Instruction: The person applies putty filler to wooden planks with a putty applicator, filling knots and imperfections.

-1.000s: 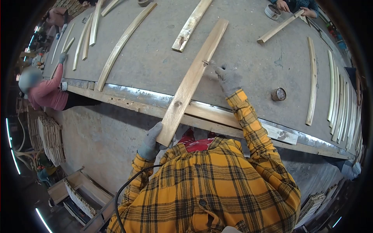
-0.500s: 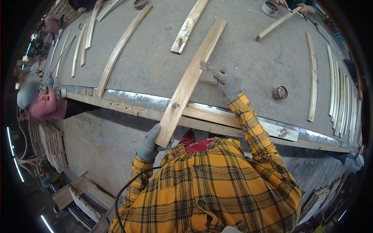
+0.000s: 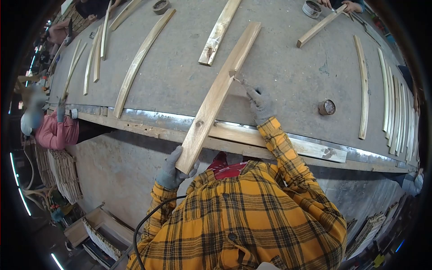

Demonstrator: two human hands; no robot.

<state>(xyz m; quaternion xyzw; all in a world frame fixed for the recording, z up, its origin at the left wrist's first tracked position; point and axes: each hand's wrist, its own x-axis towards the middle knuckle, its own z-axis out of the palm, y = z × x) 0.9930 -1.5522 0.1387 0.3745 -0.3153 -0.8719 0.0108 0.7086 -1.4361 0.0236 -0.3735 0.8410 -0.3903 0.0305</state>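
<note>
1. At the near edge of a big grey table (image 3: pixel 288 72), one person in a yellow checked shirt (image 3: pixel 225 211) is busy with one plank (image 3: pixel 217 96), which slants out over the metal edging (image 3: pixel 157 115). I can't tell whether its far end touches the tabletop.
2. One left hand (image 3: pixel 169 172), grey-gloved, clasps the plank's near end, just off the table's edge.
3. One right hand (image 3: pixel 262 105), gloved too, has its fingers closed round one small tool (image 3: pixel 241 83), the tip at the plank's right side, about midway along.
4. Four round containers are about: one small tin (image 3: pixel 321 108) right of the right hand, one pale tin (image 3: pixel 309 12) at far right, one dark pot (image 3: pixel 162 8) at the far side, one white cup (image 3: pixel 74 114) at left.
5. One knotty board (image 3: pixel 219 33) lies just beyond the plank, one curved strip (image 3: pixel 140 67) to its left, one lone strip (image 3: pixel 361 90) to the right.
6. At least five narrow strips (image 3: pixel 104 40) sit at far left; the packed row of strips (image 3: pixel 397 112) at far right I can't count surely.
7. One co-worker in pink (image 3: pixel 56 131) stands at left; two other hands (image 3: pixel 353 6) hold one stick (image 3: pixel 319 28) at far right.
</note>
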